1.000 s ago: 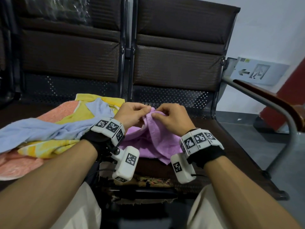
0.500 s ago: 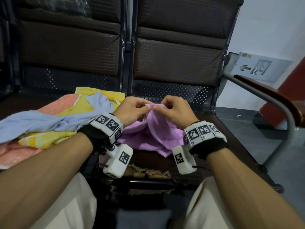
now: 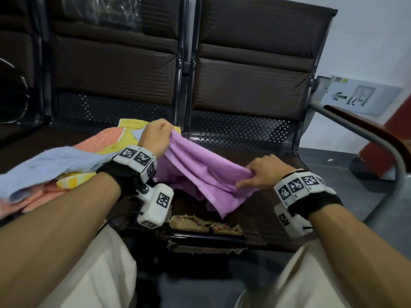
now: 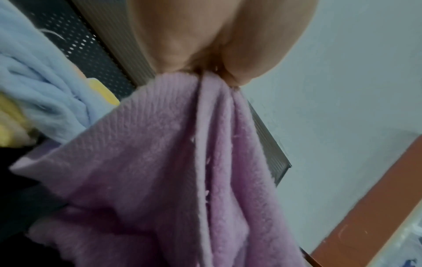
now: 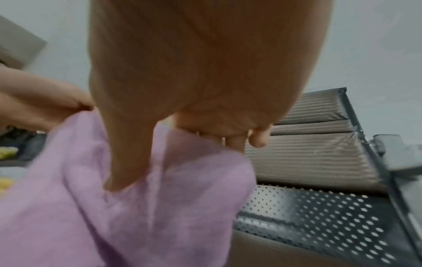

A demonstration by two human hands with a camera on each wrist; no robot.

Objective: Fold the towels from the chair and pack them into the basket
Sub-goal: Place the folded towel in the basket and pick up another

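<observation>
Over right chair seat point(image 3: 266, 152): left hand point(image 3: 156, 138), right hand point(image 3: 265, 172) each pinch purple towel point(image 3: 200, 174) edge (stretched between, fingers curled)

The right hand point(image 5: 205, 81) fills the upper middle of the frame, thumb and curled fingers point(image 5: 230, 139) pinching a bunched edge of the purple towel point(image 5: 141, 207), which spreads across the lower left. The left hand point(image 5: 41, 106) enters at the left edge, gripping the same towel. At right stands the chair point(image 5: 319, 225), ribbed back over perforated metal.
</observation>
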